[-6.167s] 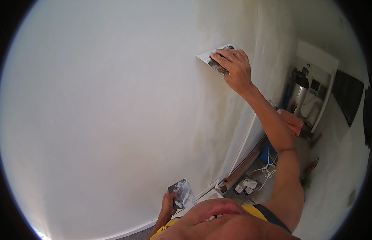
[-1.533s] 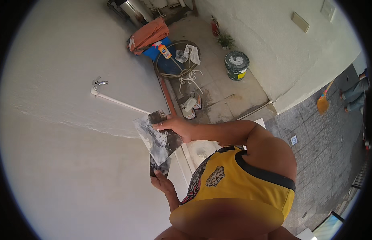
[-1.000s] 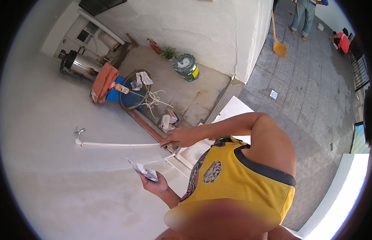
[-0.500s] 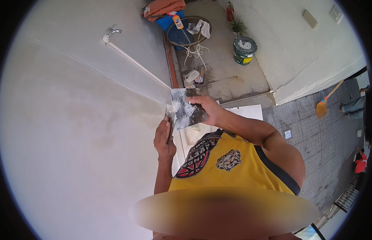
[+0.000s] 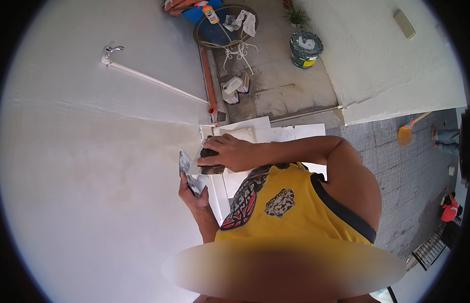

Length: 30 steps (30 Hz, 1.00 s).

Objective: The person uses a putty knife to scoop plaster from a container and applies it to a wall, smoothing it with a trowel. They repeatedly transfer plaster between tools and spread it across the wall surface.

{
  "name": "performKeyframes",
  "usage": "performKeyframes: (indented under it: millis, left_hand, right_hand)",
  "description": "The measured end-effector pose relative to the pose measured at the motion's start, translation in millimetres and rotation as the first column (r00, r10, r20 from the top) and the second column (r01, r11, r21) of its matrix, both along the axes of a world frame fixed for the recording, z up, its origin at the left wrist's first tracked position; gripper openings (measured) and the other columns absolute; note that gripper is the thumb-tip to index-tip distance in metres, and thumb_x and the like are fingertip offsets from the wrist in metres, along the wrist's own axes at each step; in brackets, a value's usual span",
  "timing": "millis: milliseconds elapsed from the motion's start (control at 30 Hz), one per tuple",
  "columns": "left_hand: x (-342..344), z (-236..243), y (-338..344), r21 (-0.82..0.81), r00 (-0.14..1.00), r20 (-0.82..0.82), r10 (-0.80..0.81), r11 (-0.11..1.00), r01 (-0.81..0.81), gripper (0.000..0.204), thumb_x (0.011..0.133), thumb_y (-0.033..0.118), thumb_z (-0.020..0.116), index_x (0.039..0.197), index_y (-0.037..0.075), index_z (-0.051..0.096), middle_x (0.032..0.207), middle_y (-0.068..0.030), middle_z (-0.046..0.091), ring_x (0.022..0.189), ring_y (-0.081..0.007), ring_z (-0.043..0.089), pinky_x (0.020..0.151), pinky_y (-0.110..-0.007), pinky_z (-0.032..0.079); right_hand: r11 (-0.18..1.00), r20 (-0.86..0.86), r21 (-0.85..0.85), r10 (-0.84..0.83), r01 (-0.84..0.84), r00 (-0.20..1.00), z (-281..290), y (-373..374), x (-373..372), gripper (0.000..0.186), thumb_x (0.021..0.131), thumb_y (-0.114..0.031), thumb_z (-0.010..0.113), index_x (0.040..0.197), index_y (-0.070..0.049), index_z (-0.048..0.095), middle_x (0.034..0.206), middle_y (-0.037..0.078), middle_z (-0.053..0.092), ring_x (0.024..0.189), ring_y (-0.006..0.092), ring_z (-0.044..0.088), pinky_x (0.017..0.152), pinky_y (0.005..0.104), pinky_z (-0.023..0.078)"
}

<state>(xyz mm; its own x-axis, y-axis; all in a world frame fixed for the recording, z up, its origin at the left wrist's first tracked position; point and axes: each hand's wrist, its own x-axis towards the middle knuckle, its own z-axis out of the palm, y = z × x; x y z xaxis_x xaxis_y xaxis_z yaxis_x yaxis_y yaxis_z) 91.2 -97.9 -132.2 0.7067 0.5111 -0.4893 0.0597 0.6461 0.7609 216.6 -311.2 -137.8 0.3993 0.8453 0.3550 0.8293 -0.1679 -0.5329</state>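
My right hand (image 5: 231, 152) curls over the dark, rough back of a flat putty trowel (image 5: 213, 169), close to the white wall. Just below it, my left hand (image 5: 194, 197) grips a thin metal plate (image 5: 185, 161) smeared with white putty, thumb and fingers on its lower part. The two tools overlap, with the right-hand trowel in front of part of the plate. Whether they touch is hard to make out. The wall (image 5: 119, 187) beside my hands has a damp-looking beige patch.
A tap (image 5: 113, 49) and white pipe (image 5: 157, 83) run along the wall. Beyond stand a round glass table (image 5: 197, 38), jugs (image 5: 232, 86) and a putty bucket (image 5: 305, 49). White boards (image 5: 295, 132) lie beneath my arm. A broom (image 5: 405, 136) and other people are at right.
My right hand has turned over and shifted left and down, its trowel now dark back up. My left hand has moved slightly left and down, its smeared plate now facing me.
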Motion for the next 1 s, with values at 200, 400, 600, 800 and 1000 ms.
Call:
performKeyframes:
  millis: [200,400,600,800,1000]
  left_hand:
    - [6.9,23.3,22.9,0.166,0.948,0.281,0.152,0.965,-0.204,0.036,0.108,0.021,0.048,0.134,-0.002,0.057,0.124,-0.0117,0.068,0.109,-0.0252,0.068,0.096,-0.042,0.055]
    - [7.0,58.0,27.1,0.434,0.908,0.396,0.138,0.843,-0.317,0.025,0.105,0.015,0.057,0.123,-0.002,0.061,0.113,-0.0071,0.069,0.098,-0.015,0.067,0.086,-0.032,0.054]
    - [-9.5,86.8,21.1,0.402,0.905,0.327,0.274,0.826,-0.395,0.021,0.105,0.013,0.056,0.117,-0.002,0.063,0.105,-0.0029,0.068,0.09,-0.0104,0.062,0.083,-0.028,0.051]
    - [-42.0,106.1,25.9,0.776,0.964,0.133,0.23,0.582,-0.245,0.024,0.105,0.015,0.054,0.121,-0.002,0.06,0.102,-0.0045,0.069,0.09,-0.0113,0.063,0.082,-0.029,0.053]
    - [-56.5,138.3,37.4,0.532,0.74,0.58,0.34,0.53,-0.66,0.025,0.107,0.016,0.054,0.126,-0.001,0.059,0.11,-0.0064,0.07,0.1,-0.0144,0.068,0.091,-0.033,0.055]
  right_hand:
    - [1.0,-0.584,-0.011,-0.028,0.027,0.812,-22.5,-7.4,33.3,0.042,0.095,-0.008,0.062,0.136,-0.019,0.067,0.116,0.011,0.066,0.112,0.0318,0.063,0.099,0.0421,0.05]
    - [0.951,-0.028,0.286,0.131,-0.117,0.991,53.9,38.1,36.4,0.059,0.071,0.009,0.068,0.124,-0.016,0.074,0.124,0.007,0.065,0.121,0.0311,0.06,0.101,0.0434,0.049]
    - [0.958,0.261,0.027,0.269,-0.286,0.927,110.5,64.4,36.6,0.052,0.071,0.002,0.072,0.118,-0.019,0.076,0.118,0.005,0.063,0.122,0.0278,0.055,0.104,0.0483,0.042]
    - [0.865,0.342,0.154,0.407,-0.478,0.847,115.3,89.7,48.4,0.055,0.071,0.002,0.073,0.122,-0.019,0.074,0.124,0.004,0.062,0.125,0.0283,0.053,0.107,0.0493,0.04]
    - [0.765,-0.416,0.265,0.64,-0.587,0.646,83.1,111.6,42.0,0.047,0.08,0.003,0.071,0.124,-0.015,0.069,0.115,0.006,0.067,0.108,0.0277,0.064,0.087,0.0464,0.057]
